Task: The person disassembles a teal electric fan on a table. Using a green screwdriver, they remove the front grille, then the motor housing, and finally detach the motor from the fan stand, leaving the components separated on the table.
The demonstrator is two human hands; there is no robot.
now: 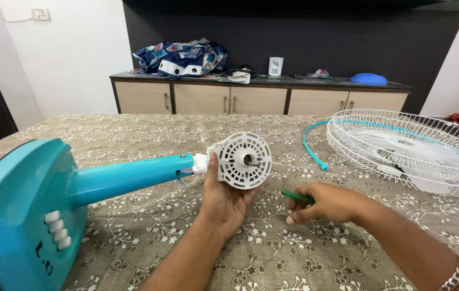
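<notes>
Fan parts lie spread over the patterned desk [148,253], which suggests the work is partway along: the wire grille [412,148] with its pale blades showing through it already sits apart at the right, a loose teal rim strip [311,148] curves beside it, and the white motor housing [244,160] stands bare on the teal stand [127,177]. The stand lies on its side, its wide base [19,215] with white buttons towards the camera. What remains, as far as can be judged, concerns the housing itself (its central shaft is exposed). The left hand [223,200] cups the housing from below, fingers loosely curled around its back edge, thumb up along its left edge. The right hand [330,203] rests just right of it on the desk, closed around a green-handled tool [296,197] whose tip I cannot see.
</notes>
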